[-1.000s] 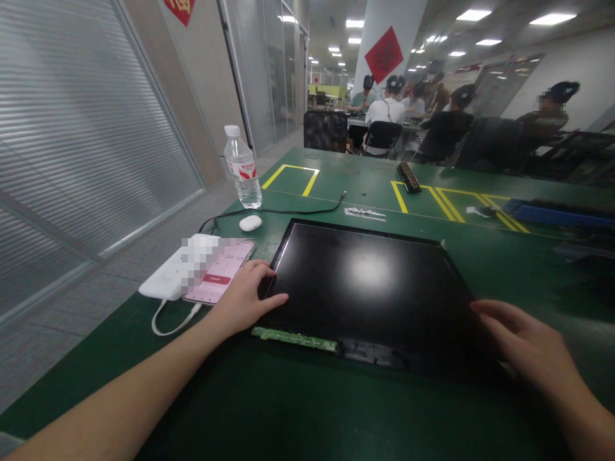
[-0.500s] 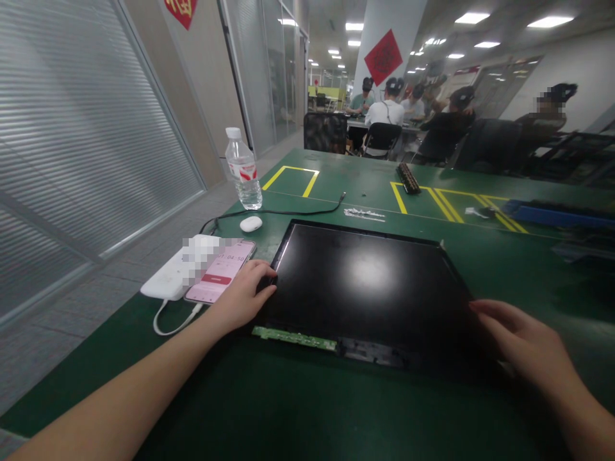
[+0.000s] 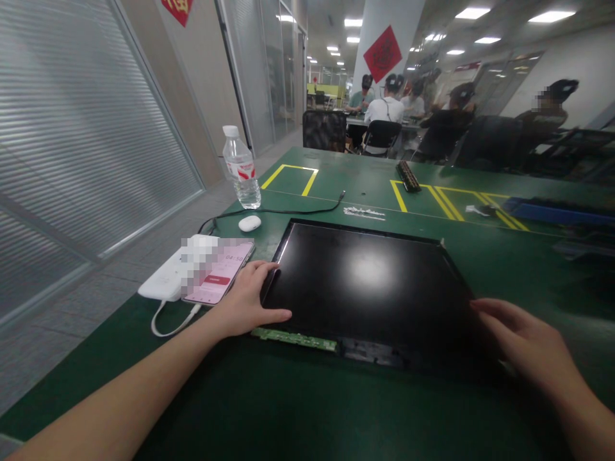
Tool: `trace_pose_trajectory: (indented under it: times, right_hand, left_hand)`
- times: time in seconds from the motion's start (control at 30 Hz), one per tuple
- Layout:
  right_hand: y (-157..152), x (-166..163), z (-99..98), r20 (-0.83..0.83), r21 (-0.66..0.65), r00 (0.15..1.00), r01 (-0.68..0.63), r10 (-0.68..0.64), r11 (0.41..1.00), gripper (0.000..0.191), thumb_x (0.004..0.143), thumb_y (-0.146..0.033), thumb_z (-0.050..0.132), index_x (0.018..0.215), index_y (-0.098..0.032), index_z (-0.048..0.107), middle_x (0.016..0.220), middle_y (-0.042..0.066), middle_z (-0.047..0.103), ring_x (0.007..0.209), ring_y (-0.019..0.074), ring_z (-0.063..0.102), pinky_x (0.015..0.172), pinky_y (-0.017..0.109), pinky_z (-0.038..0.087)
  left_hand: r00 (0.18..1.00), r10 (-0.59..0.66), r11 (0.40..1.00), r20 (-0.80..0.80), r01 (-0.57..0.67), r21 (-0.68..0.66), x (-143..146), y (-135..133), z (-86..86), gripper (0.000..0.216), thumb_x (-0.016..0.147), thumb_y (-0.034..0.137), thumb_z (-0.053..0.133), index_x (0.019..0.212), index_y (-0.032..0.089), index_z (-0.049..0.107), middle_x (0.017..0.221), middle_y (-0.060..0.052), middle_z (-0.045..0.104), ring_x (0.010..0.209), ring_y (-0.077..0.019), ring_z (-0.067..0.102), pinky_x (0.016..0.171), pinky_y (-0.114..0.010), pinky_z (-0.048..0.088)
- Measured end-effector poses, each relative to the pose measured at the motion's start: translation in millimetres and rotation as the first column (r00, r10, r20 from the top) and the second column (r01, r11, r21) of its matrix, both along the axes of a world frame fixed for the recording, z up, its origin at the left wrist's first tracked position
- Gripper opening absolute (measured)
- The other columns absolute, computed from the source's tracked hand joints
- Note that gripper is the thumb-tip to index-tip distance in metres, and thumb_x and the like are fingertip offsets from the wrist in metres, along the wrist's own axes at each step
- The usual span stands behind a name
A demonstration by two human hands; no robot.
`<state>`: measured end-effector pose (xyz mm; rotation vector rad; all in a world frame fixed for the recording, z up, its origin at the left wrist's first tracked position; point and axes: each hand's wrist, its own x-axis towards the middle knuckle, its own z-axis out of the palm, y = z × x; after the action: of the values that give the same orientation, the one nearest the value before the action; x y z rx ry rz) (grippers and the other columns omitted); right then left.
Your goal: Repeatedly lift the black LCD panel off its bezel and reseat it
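Note:
A black LCD panel (image 3: 365,288) lies flat on the green table, screen side up, with a bright reflection in its middle. A green circuit board strip (image 3: 295,339) runs along its near edge. At the panel's left edge is my left hand (image 3: 247,298), open, with fingertips on the rim and the thumb stretched out over the lower left corner. My right hand (image 3: 526,342) holds the panel's right edge with bent fingers; its thumb side lies in dark shadow.
Left of the panel lie a phone (image 3: 221,275), a white power bank (image 3: 163,275) and a white earbud case (image 3: 250,223). Behind stand a water bottle (image 3: 241,169) and a black cable (image 3: 288,212). Farther back are a dark ridged strip (image 3: 408,177) and a blue tray (image 3: 542,214). Several people sit beyond.
My left thumb has spread away from the fingers, down and to the right over the panel's corner. My right hand and the panel have stayed almost still.

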<state>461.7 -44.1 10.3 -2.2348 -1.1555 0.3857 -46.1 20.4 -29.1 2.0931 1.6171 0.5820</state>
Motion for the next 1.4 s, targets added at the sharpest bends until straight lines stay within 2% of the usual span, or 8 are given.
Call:
trace_pose_trajectory:
  times: [0.13,0.3,0.57,0.8,1.03,1.23,1.33,1.4]
  right_hand:
    - [0,-1,2.0,0.013,-0.002,1.000,-0.006,0.006,1.000,0.058,0.046,-0.069,0.058,0.083,-0.032,0.082,0.096,0.010,0.084,0.087,0.0398,0.075,0.087,0.054,0.057]
    - [0,-6,6.2,0.011,-0.030,1.000,0.028,-0.028,0.999,0.063,0.044,-0.070,0.055,0.083,-0.031,0.083,0.099,0.011,0.084,0.090,0.0411,0.074,0.091,0.056,0.056]
    - [1,-12,12.1,-0.016,-0.031,0.999,0.032,-0.033,0.999,0.059,0.042,-0.069,0.055,0.080,-0.032,0.080,0.095,0.010,0.083,0.084,0.0400,0.074,0.085,0.056,0.056]
    - [1,-10,11.5,-0.015,-0.053,0.999,0.030,-0.031,0.998,0.063,0.042,-0.069,0.056,0.084,-0.031,0.082,0.099,0.010,0.084,0.088,0.0402,0.075,0.090,0.055,0.055]
    - [0,4,-2.0,0.022,-0.008,1.000,-0.010,0.010,1.000,0.059,0.049,-0.070,0.057,0.085,-0.032,0.083,0.097,0.009,0.084,0.088,0.0385,0.075,0.088,0.053,0.057]
    - [0,8,-6.2,0.028,-0.005,0.999,-0.044,0.044,0.999,0.053,0.054,-0.067,0.060,0.086,-0.031,0.083,0.090,0.008,0.083,0.078,0.0360,0.074,0.077,0.051,0.057]
    - [-1,9,-7.3,0.037,0.014,0.999,-0.041,0.040,0.999,0.053,0.055,-0.067,0.060,0.086,-0.031,0.084,0.094,0.008,0.084,0.079,0.0365,0.073,0.078,0.051,0.057]
    - [-1,10,-8.7,0.047,0.022,0.998,-0.041,0.040,0.999,0.053,0.055,-0.067,0.061,0.086,-0.031,0.084,0.095,0.008,0.084,0.080,0.0365,0.073,0.080,0.051,0.057]
  left_hand:
    - [0.998,0.060,0.997,-0.004,-0.059,0.054,8,3,-2.1,0.085,0.077,0.065,0.085,0.147,0.023,0.060,0.148,-0.017,0.060,0.141,-0.0450,0.056,0.116,-0.063,0.048]
    - [0.995,0.098,0.991,-0.003,-0.097,0.091,14,9,3.5,0.067,0.083,0.054,0.081,0.139,0.022,0.061,0.138,-0.016,0.066,0.133,-0.0421,0.062,0.113,-0.060,0.050]
    - [0.995,0.099,0.990,0.024,-0.101,0.102,16,16,10.2,0.045,0.091,0.036,0.066,0.132,0.017,0.062,0.129,-0.019,0.071,0.125,-0.0399,0.068,0.110,-0.059,0.053]
    - [0.998,0.054,0.994,0.032,-0.057,0.091,12,13,12.7,0.039,0.092,0.030,0.058,0.131,0.021,0.064,0.132,-0.017,0.071,0.131,-0.0388,0.066,0.115,-0.061,0.051]
    - [0.999,-0.024,1.000,0.027,0.023,0.019,5,6,19.3,0.059,0.089,0.046,0.068,0.142,0.021,0.061,0.145,-0.019,0.065,0.141,-0.0411,0.060,0.122,-0.064,0.045]
    - [0.998,-0.063,0.995,0.010,0.064,-0.070,1,1,20.6,0.096,0.076,0.060,0.086,0.160,0.027,0.053,0.158,-0.019,0.053,0.146,-0.0454,0.054,0.119,-0.065,0.048]
    - [0.997,-0.071,0.992,0.009,0.072,-0.103,-2,1,19.5,0.112,0.066,0.063,0.092,0.164,0.031,0.050,0.161,-0.018,0.051,0.147,-0.0478,0.053,0.117,-0.065,0.050]
    - [0.998,-0.069,0.991,0.013,0.070,-0.116,-3,0,20.1,0.116,0.062,0.063,0.094,0.165,0.032,0.049,0.162,-0.017,0.050,0.148,-0.0482,0.052,0.118,-0.066,0.050]
